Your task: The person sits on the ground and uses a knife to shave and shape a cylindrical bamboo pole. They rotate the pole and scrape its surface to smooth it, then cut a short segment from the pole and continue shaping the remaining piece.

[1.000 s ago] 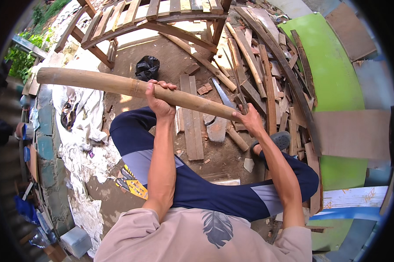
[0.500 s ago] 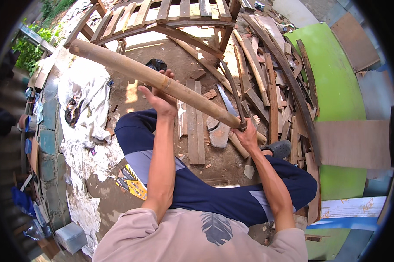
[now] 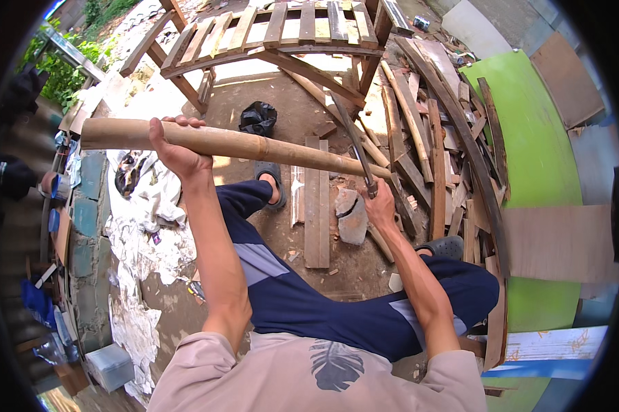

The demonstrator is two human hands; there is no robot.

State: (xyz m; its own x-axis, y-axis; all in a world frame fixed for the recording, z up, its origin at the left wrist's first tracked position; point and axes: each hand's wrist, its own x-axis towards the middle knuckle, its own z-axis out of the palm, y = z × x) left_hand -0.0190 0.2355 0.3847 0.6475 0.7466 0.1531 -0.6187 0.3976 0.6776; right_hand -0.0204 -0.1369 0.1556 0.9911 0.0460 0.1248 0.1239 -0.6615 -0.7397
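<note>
A thick bamboo pole (image 3: 234, 143) lies nearly level in front of me, its wide end at the left and its thin end at the right. My left hand (image 3: 180, 152) grips it near the wide end, with the thumb on the near side and the fingers over the top. My right hand (image 3: 380, 207) is closed round the handle of a machete (image 3: 351, 130), whose long dark blade points up and away. The blade crosses the pole close to its thin end; whether it touches the bamboo, I cannot tell.
Ahead stands a slatted wooden bench (image 3: 275, 49). Scrap boards (image 3: 436, 172) pile up at the right beside a green panel (image 3: 536, 158). Two planks (image 3: 316, 220) and a broken stone (image 3: 352, 223) lie between my legs. White cloth (image 3: 148, 206) covers the ground leftward, near a block wall (image 3: 90, 233).
My left hand has shifted left to the pole's wide end and closed round it. That end has swung down and left, so the pole is more level. My left foot now shows beyond it.
</note>
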